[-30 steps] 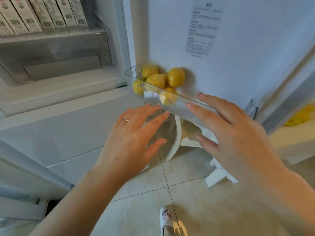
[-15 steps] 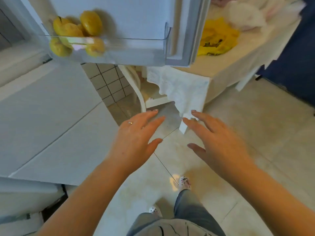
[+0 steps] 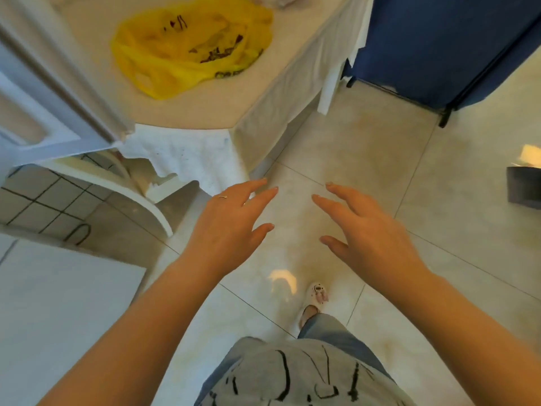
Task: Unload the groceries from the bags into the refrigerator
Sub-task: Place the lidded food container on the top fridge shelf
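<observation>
Looking down, I see my left hand (image 3: pixel 227 227) and right hand (image 3: pixel 364 232) both out in front w/ fingers spread and relaxed, palms down, nothing held, hovering over the tiled floor (image 3: pixel 380 148) and apart from each other. The yellow bag (image 3: pixel 187 48) lies crumpled on the table (image 3: pixel 187 112) up ahead to the left, well apart from both hands, w/ the white fridge door edge (image 3: pixel 58 92) just beside the table at far left; can't tell what's inside the bag. A white tablecloth (image 3: pixel 187 159) hangs off the table corner near my left fingertips, and a blue cabinet (image 3: pixel 439 39) stands at upper right.
</observation>
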Motion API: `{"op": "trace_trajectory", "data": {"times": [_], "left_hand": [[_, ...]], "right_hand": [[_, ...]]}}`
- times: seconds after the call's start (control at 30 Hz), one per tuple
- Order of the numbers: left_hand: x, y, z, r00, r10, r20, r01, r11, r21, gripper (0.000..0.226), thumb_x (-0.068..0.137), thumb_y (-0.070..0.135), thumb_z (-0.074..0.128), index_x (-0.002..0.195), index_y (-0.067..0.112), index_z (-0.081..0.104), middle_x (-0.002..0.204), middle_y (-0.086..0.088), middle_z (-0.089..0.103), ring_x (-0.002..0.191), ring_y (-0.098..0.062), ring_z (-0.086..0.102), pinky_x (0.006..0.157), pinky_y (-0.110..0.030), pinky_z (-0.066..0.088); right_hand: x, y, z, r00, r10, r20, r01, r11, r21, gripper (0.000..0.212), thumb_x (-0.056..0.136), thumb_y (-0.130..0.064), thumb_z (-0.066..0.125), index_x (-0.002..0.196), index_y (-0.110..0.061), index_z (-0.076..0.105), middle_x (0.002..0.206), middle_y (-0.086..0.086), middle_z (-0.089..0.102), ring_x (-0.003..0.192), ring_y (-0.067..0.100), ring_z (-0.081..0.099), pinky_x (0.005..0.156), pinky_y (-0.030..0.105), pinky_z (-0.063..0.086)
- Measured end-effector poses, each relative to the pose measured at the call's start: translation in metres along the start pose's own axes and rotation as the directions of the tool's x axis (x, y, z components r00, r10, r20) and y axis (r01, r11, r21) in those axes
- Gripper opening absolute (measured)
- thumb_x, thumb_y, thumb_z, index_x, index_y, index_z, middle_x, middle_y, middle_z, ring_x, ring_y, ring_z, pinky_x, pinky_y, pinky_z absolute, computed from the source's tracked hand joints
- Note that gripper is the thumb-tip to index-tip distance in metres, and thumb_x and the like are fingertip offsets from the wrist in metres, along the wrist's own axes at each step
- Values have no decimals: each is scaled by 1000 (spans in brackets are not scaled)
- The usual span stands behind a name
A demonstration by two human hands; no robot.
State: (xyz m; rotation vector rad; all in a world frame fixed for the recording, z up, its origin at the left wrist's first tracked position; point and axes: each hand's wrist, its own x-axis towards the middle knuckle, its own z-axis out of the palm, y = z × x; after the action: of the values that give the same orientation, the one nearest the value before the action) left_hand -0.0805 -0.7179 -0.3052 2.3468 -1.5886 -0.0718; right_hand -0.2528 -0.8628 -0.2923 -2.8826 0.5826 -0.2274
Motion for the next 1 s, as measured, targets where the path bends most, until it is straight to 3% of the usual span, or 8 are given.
{"op": "trace_trajectory", "data": {"times": [0.13, 0.4, 0.67, 1.0], "left_hand": [[80, 21, 21, 1000, 12, -26, -13, 999, -41, 56, 79, 30, 72, 130, 16, 54, 132, -8, 54, 116, -28, 55, 87, -44, 48], [199, 18, 50, 999, -29, -15, 27, 996, -90, 56, 79, 28, 72, 131, 17, 53, 132, -7, 54, 116, -27, 54, 88, -45, 50], [349, -39, 68, 994, -47, -95, 39, 995, -88, 57, 78, 28, 74, 130, 15, 54, 130, -7, 56, 113, -28, 57, 87, -43, 50], [564, -140, 46, 984, -71, -163, 48, 989, -143, 52, 81, 33, 66, 129, 15, 54, 129, -8, 56, 116, -27, 55, 86, -49, 50]], "right_hand": [[36, 74, -14, 999, 22, 36, -22, 1000, -5, 67, 68, -26, 82, 129, -18, 54, 134, 10, 52, 112, 32, 58, 68, 40, 56], [128, 177, -20, 997, 26, 75, -29, 999, 36, 63, 71, -25, 79, 129, -17, 54, 136, 10, 51, 114, 33, 56, 75, 41, 54], [276, 247, -10, 995, 5, 95, -9, 999, 42, 60, 79, -28, 72, 134, -20, 49, 143, 6, 43, 124, 28, 48, 90, 40, 48], [507, 309, -28, 993, 23, 117, -28, 999, 45, 61, 85, -33, 64, 141, -30, 38, 149, -4, 32, 133, 18, 34, 94, 35, 44]]}}
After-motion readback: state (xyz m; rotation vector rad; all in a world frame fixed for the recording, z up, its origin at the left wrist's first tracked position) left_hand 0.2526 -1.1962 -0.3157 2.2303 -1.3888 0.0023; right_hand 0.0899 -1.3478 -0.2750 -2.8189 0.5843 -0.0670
